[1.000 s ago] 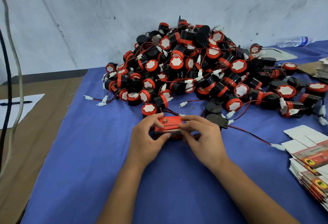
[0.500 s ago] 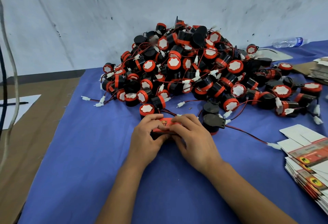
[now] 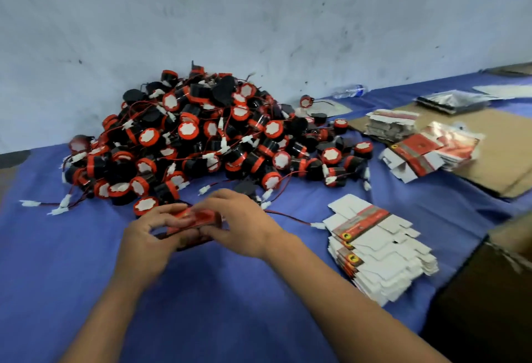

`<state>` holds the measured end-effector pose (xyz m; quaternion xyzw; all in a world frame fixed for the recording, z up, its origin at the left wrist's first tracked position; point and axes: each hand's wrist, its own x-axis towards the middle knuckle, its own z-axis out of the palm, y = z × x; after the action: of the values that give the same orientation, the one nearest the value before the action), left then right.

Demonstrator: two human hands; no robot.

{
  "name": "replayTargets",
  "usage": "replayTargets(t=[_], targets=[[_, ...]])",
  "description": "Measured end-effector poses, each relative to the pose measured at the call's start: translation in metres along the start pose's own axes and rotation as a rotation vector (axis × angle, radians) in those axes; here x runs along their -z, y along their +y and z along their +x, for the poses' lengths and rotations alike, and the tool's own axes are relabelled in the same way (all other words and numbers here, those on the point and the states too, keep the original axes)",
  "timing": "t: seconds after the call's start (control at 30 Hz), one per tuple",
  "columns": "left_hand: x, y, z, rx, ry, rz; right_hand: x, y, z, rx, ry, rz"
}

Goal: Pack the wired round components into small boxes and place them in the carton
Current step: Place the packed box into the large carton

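Note:
A small red box [image 3: 192,218] sits between both my hands just above the blue tablecloth [image 3: 201,305]. My left hand [image 3: 146,236] grips its left end with curled fingers. My right hand [image 3: 239,221] pinches its right end. Behind them lies a big pile of black and red round components [image 3: 207,144] with red wires and white plugs. A stack of flat unfolded boxes [image 3: 377,244] lies to the right of my hands. The open carton [image 3: 506,236] shows at the right edge; its inside is dark.
Two more stacks of flat boxes [image 3: 417,152] rest on a brown cardboard sheet [image 3: 501,155] at the back right. A plastic water bottle [image 3: 349,92] lies against the white wall. A loose wire with a white plug [image 3: 316,225] runs beside my right hand.
The camera has swung right, bringing the carton and cardboard sheet into view. Both hands have lifted the red box slightly and turned it; the image is blurred with motion.

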<state>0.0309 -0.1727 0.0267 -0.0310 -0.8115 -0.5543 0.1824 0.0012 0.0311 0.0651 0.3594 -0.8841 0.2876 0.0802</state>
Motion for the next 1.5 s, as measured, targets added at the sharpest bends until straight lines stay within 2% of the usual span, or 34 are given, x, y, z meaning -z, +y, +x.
replayTargets(t=[0.07, 0.17, 0.3, 0.4, 0.47, 0.53, 0.6, 0.67, 0.73, 0.9, 1.07, 1.13, 1.2, 1.27, 1.33, 1.4, 1.43, 1.5], targets=[[-0.03, 0.037, 0.001, -0.08, -0.028, -0.147, 0.048, 0.0, -0.028, -0.011, 0.154, 0.091], [-0.096, 0.102, 0.005, -0.206, -0.148, -0.343, 0.129, 0.0, -0.08, -0.114, 0.341, 0.049], [-0.22, 0.195, -0.011, -0.28, -0.417, -0.564, 0.239, 0.004, -0.185, -0.395, 0.436, -0.114], [-0.299, 0.249, -0.037, -0.351, -0.628, -0.609, 0.298, 0.003, -0.264, -0.668, 0.447, -0.195], [-0.338, 0.265, -0.055, -0.44, -0.774, -0.48, 0.32, 0.01, -0.304, -0.861, 0.375, -0.208], [-0.371, 0.269, -0.071, -0.579, -0.891, -0.168, 0.322, 0.028, -0.327, -1.105, 0.216, -0.289], [-0.388, 0.269, -0.079, -0.774, -0.924, 0.203, 0.309, 0.054, -0.329, -1.312, -0.028, -0.34], [-0.392, 0.268, -0.079, -0.842, -0.875, 0.376, 0.292, 0.076, -0.317, -1.419, -0.201, -0.227], [-0.39, 0.269, -0.079, -0.829, -0.827, 0.405, 0.281, 0.091, -0.308, -1.408, -0.278, -0.179], [-0.387, 0.27, -0.082, -0.808, -0.829, 0.394, 0.272, 0.093, -0.303, -1.325, -0.412, -0.287], [-0.378, 0.267, -0.082, -0.821, -0.825, 0.277, 0.272, 0.077, -0.292, -1.312, -0.248, -0.345], [-0.368, 0.263, -0.081, -0.806, -0.738, 0.073, 0.272, 0.07, -0.289, -1.34, -0.058, -0.466], [-0.353, 0.255, -0.077, -0.687, -0.563, -0.198, 0.272, 0.061, -0.279, -1.282, 0.304, -0.595], [-0.336, 0.236, -0.069, -0.508, -0.389, -0.291, 0.265, 0.049, -0.258, -1.042, 0.708, -0.669], [-0.322, 0.206, -0.058, -0.316, -0.265, -0.209, 0.251, 0.04, -0.228, -0.725, 0.937, -0.633], [-0.307, 0.17, -0.045, -0.085, -0.164, -0.013, 0.224, 0.042, -0.193, -0.555, 0.899, -0.48], [-0.298, 0.151, -0.039, 0.03, -0.126, 0.086, 0.208, 0.049, -0.177, -0.57, 0.778, -0.407], [-0.284, 0.121, -0.03, 0.233, -0.123, 0.216, 0.173, 0.072, -0.151, -0.754, 0.352, -0.338]])
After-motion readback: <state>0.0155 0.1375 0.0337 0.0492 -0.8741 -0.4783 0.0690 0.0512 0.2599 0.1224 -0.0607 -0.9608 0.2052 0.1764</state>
